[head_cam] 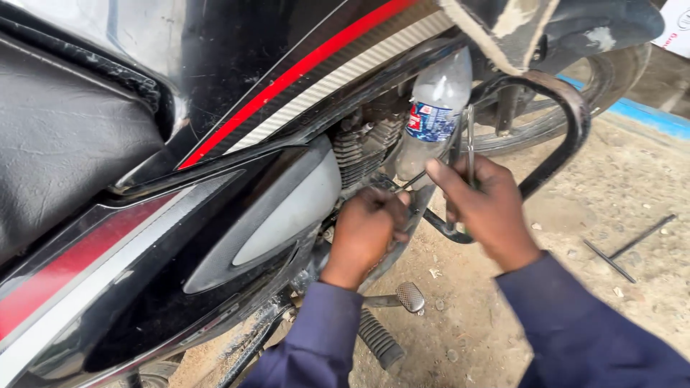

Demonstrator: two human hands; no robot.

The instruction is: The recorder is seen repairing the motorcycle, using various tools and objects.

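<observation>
At nine o'clock from your hands, the black seat [65,136] and the black side panel [165,273] with its red and silver stripes filled the left of the view, and a grey oval cover [291,208] sat on that panel's right end. Just right of it, at the centre of the frame, your left hand [366,230] was curled shut and pressed in under the finned engine [363,140]; whatever it gripped was hidden by your fingers and the bodywork, so I cannot tell what it held. At six o'clock from that hand, a metal brake pedal [410,296] and a ribbed rubber footpeg [381,343] stuck out over the sandy ground [474,323].

At twelve o'clock from your hands, a clear plastic bottle [431,115] with a blue and red label hung neck-down beside the engine, close to your right fingertips. Your right hand [485,208] was closed on a thin metal tool [468,140], whose bright shaft rose past the bottle's right side, while your forefinger stretched toward ten o'clock. Behind that hand curved the black crash guard [568,122], and the front wheel [568,100] stood at one o'clock. Two dark rods [625,248] lay crossed on the dirt at three o'clock, well apart from your hands.
</observation>
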